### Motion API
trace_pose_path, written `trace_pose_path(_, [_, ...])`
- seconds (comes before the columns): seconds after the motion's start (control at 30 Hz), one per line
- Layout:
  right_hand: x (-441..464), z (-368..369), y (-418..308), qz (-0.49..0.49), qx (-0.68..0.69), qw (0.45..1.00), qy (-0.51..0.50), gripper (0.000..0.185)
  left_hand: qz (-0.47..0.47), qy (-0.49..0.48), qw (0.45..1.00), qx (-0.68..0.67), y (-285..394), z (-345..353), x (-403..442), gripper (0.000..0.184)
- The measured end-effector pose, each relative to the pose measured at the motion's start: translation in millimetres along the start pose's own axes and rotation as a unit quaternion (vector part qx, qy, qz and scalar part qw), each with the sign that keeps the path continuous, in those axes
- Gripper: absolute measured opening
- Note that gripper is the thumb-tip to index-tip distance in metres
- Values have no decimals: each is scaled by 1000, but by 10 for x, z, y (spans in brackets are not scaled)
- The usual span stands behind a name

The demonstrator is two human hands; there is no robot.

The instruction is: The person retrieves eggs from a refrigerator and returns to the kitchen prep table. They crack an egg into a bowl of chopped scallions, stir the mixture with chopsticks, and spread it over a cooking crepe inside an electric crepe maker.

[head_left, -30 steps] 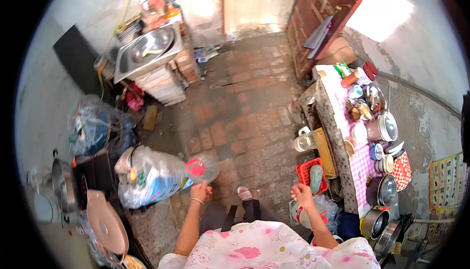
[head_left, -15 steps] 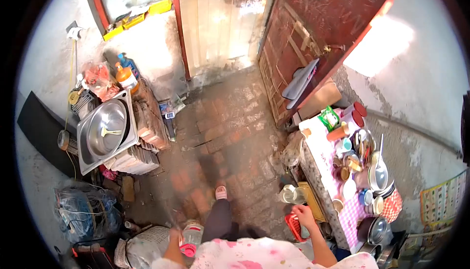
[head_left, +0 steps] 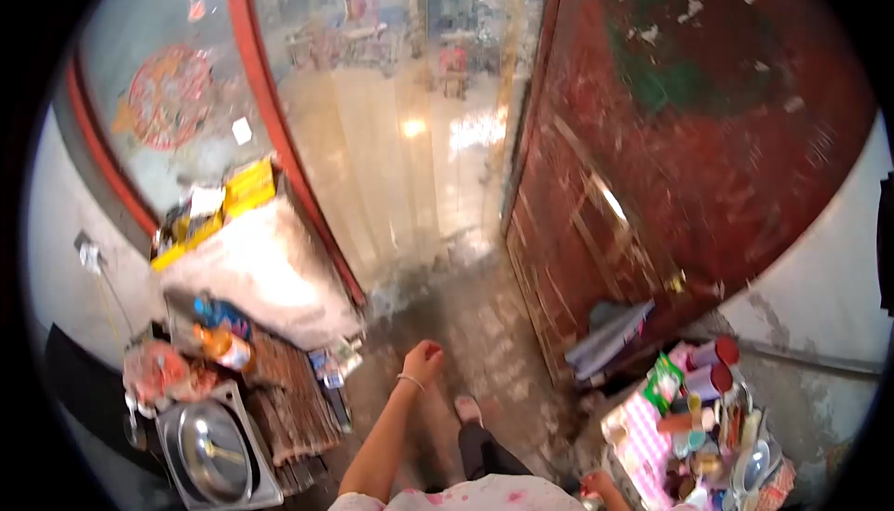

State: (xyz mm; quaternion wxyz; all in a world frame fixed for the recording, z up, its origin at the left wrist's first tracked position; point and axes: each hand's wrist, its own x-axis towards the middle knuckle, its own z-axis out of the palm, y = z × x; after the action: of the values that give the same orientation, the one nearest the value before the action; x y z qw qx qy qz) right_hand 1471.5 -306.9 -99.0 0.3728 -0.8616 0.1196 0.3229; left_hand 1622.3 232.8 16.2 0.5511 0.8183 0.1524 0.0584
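Observation:
My left hand is out in front of me above the brick floor, its fingers curled in, and I see nothing in them. A thin bracelet circles that wrist. Low at the right, my right hand is partly cut off by the frame, close to the cluttered table. Its fingers look bent, with a bit of red showing beside them; what they hold I cannot make out. Beyond my left hand hangs a clear strip curtain in the doorway.
A red wooden door stands swung inward at the right. Left, a metal sink holding a steel basin sits near stacked bricks, with an orange pump bottle behind. Cups and red-lidded jars crowd the right table.
My view has tipped up and come nearer the doorway. My left hand has swung forward from beside my body. My right hand now shows lower, near the bottom edge.

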Motion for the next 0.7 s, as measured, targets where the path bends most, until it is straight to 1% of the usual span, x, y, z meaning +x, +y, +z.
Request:
trace_pose_path(0.03, [624, -1, -381, -75, -185, 978, -61, 21, 2, -2, 1000, 11, 38, -100, 315, 19])
trace_pose_path(0.07, [1239, -4, -766, -169, -350, 917, -92, 22, -48, 10, 998, -34, 37, -185, 514, 19])
trace_pose_path(0.1, [1402, -110, -1720, -93, -159, 982, -47, 26, -92, 27, 992, -85, 98, -264, 738, 19])
trace_pose_path(0.13, [1500, -242, -2700, -208, -152, 966, 23, 30, -79, 27, 996, -31, 143, -409, 974, 20])
trace_pose_path(0.17, [1850, -285, -3411, -272, -170, 946, 43, 29, -75, 30, 996, -31, 189, -535, 1275, 20])
trace_pose_path(0.2, [2424, -204, -3817, -334, -72, 937, 79, 29, -95, 45, 992, -75, 236, -659, 1558, 20])
trace_pose_path(0.23, [2818, -210, -4400, -311, 21, 950, -14, 35, -113, 60, 985, -117, 233, -776, 1840, 20])
trace_pose_path(0.27, [2626, -343, -5287, -285, 132, 946, -75, 32, -91, 79, 987, -102, 217, -899, 2164, 21])
trace_pose_path(0.3, [3002, -311, -5835, -390, -33, 920, 19, 34, -70, 98, 989, -89, 265, -1004, 2513, 21])
trace_pose_path(0.33, [3182, -314, -6355, -412, -17, 911, -7, 36, -70, 113, 988, -75, 351, -1098, 2839, 21])
trace_pose_path(0.37, [3319, -297, -6841, -432, 0, 901, -35, 38, -21, 130, 988, -79, 441, -1163, 3188, 20])
trace_pose_path(0.43, [3606, -252, -7733, -446, 29, 894, -39, 39, 40, 77, 993, -85, 740, -1344, 3987, 19])
trace_pose_path(0.47, [3844, -158, -8008, -446, 26, 894, -33, 39, 78, 74, 990, -88, 947, -1369, 4392, 20])
trace_pose_path(0.5, [4106, -56, -8249, -427, 28, 902, -47, 39, 114, 70, 987, -92, 1165, -1368, 4774, 20])
trace_pose_path(0.53, [4334, -62, -8598, -412, 25, 909, -57, 40, 161, 64, 977, -125, 1423, -1372, 5190, 22])
trace_pose_path(0.57, [4501, -38, -8834, -383, -3, 922, -64, 42, 196, 58, 966, -157, 1622, -1312, 5496, 23])
trace_pose_path(0.63, [4758, -71, -9305, -413, -59, 906, -68, 45, 250, 14, 949, -189, 2146, -1400, 6015, 30])
trace_pose_path(0.67, [4936, -89, -9492, -413, -57, 907, -65, 45, 252, 11, 949, -189, 2185, -1492, 6295, 30])
trace_pose_path(0.7, [5107, -98, -9661, -433, -61, 893, -108, 47, 231, 33, 959, -159, 2210, -1603, 6571, 33])
